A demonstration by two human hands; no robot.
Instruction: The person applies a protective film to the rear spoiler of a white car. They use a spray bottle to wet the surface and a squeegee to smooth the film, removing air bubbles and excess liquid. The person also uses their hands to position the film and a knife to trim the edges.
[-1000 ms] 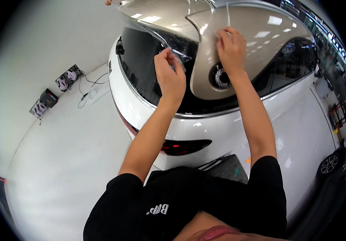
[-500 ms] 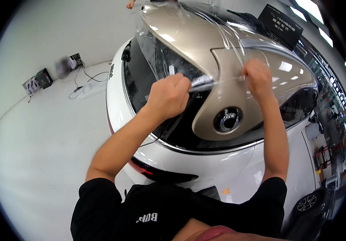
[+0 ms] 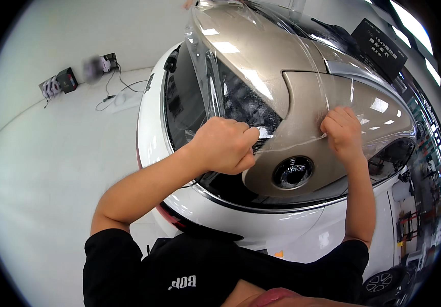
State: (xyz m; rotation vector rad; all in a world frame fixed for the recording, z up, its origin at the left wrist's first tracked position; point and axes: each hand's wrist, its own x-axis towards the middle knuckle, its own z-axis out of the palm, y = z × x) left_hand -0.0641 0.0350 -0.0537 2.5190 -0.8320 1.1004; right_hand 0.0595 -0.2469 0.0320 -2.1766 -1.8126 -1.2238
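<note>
Pale floor (image 3: 51, 204), clear film (image 3: 214, 92), partly hidden inside left fist (image 3: 228, 146), right fist (image 3: 343, 134)

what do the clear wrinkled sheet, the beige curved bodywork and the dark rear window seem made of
Clear wrinkled sheet: likely thin glossy plastic film, see-through with shiny creases.
Beige curved bodywork: glossy paint, mirroring lights; metal or plastic beneath, can't tell.
Dark rear window: probably tinted glass, smooth and shiny.

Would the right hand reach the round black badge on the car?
Probably yes: the round black badge lies close by with nothing seen in front, but the right hand seems closed on clear film.
</note>
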